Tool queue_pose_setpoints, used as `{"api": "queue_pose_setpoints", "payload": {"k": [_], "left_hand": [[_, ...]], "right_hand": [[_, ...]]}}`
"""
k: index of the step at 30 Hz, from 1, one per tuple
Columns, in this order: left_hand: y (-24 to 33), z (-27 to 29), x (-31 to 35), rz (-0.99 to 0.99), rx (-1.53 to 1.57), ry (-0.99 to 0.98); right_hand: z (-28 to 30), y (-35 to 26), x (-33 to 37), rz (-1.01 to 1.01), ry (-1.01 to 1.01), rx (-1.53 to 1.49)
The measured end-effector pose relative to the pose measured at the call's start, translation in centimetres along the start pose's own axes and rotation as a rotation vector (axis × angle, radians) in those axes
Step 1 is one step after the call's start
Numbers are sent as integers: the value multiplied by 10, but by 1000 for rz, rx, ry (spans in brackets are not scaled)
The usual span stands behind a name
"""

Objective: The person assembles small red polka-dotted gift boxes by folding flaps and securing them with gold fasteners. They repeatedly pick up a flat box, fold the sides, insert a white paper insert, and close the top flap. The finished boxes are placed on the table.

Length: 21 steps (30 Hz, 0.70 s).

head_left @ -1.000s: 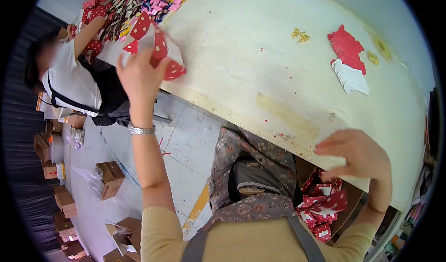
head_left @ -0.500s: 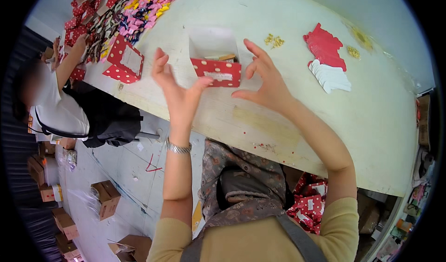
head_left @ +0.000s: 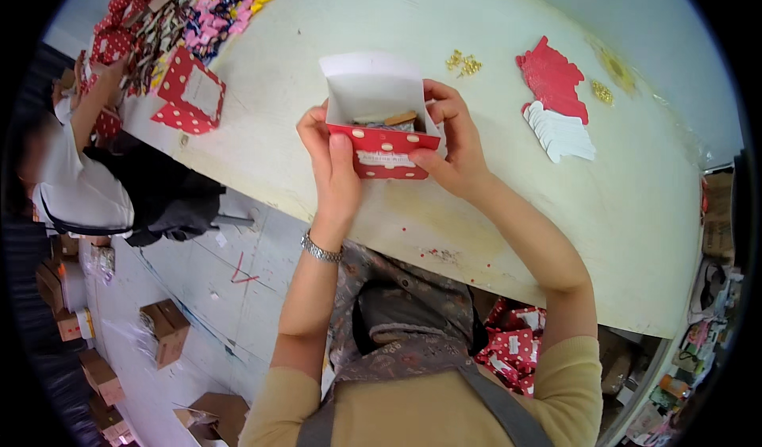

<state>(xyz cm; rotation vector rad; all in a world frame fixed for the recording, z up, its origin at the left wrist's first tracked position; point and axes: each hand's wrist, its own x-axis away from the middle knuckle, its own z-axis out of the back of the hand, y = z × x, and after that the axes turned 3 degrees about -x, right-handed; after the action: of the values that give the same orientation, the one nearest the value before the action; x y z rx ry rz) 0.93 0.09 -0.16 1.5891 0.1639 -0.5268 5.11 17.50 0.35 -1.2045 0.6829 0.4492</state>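
Between my two hands is a red box with pale dots (head_left: 389,141), its white-lined lid flap standing up at the back. Inside it lie several small wrapped pieces, one of them tan (head_left: 400,118); the rest are hard to make out. My left hand (head_left: 333,157) grips the left side, thumb on the front panel. At the right side my right hand (head_left: 456,141) holds on, thumb pressed to the front beside a torn-edged white label (head_left: 385,159). Another red dotted box (head_left: 190,94) stands on the table to the left.
Gold bits (head_left: 463,63) lie beyond the box. To the right are red card pieces (head_left: 553,78), white card pieces (head_left: 558,134) and a gold pile (head_left: 602,92). Pink and yellow wrapped items (head_left: 230,7) heap far left, where a co-worker (head_left: 79,177) stands. Red packets (head_left: 514,344) sit below the table edge.
My hands, apart from the box before, have closed on both its sides. The box now stands nearer me and appears tipped slightly. The view has shifted a little.
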Motion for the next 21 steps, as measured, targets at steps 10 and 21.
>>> {"api": "queue_pose_setpoints", "payload": {"k": [10,21], "left_hand": [[13,-14,-3,302,369,179],[20,-7,-17,397,42,83]], "right_hand": [[-20,-5,-3,-279,294,-100],[-20,-10,-2,-629,286,-121]]}}
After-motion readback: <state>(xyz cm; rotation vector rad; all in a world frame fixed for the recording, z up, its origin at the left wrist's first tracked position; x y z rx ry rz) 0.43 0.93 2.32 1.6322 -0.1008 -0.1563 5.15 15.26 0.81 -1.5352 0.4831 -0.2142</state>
